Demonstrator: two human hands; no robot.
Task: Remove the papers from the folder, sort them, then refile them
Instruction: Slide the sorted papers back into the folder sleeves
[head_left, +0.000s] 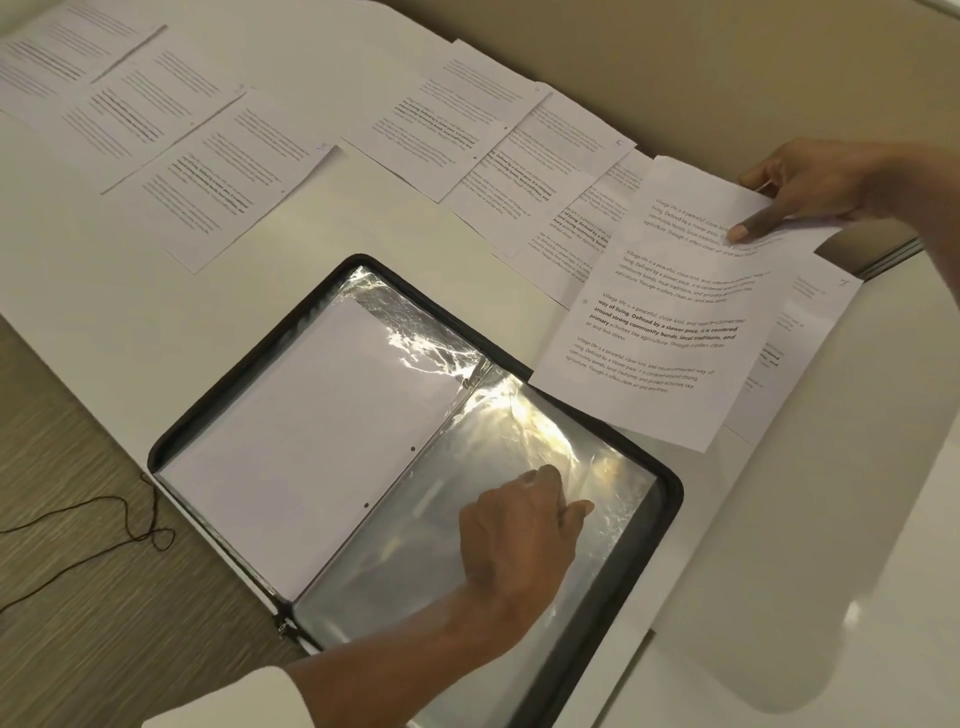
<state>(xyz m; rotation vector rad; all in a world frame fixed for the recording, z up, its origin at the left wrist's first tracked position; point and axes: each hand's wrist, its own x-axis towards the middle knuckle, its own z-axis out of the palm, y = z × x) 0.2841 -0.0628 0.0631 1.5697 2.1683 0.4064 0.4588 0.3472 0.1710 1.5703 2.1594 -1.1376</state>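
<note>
Several printed sheets are lying fanned across the white surface. Below them, an open zip folder is lying flat, and the left hand is pinching its clear plastic sleeve between curled fingers. Up and to the right, the right hand is gripping one printed page by its far end, its long axis slanting down toward the sleeve.

Folder, black-edged, open, 6 o'clock; left hand pinches its clear sleeve. Printed sheet, 3 o'clock, held by right hand. Further sheets, 10 to 2 o'clock, spread on white table. Dark thread, 8 o'clock.
</note>
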